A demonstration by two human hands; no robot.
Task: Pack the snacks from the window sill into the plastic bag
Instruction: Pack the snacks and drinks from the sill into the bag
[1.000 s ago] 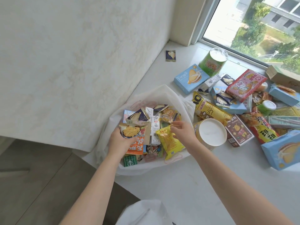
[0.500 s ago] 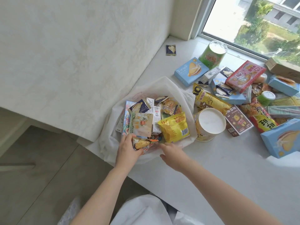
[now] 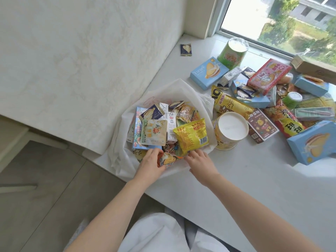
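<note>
Gripping an orange snack packet (image 3: pixel 168 159) at the plastic bag's (image 3: pixel 116 153) near rim, left hand (image 3: pixel 151 163) fingers curl; right hand (image 3: pixel 199 161) fingers, spread, touch the yellow packet (image 3: pixel 190 136).

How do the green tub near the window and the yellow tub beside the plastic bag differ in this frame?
The green tub stands far back by the window; the yellow tub sits nearer, right against the plastic bag. The green tub's top looks shiny and translucent, the yellow tub's top matte white. The yellow tub appears larger, though it is also closer to the camera. Both are upright round snack tubs on the sill, not yet packed.
</note>
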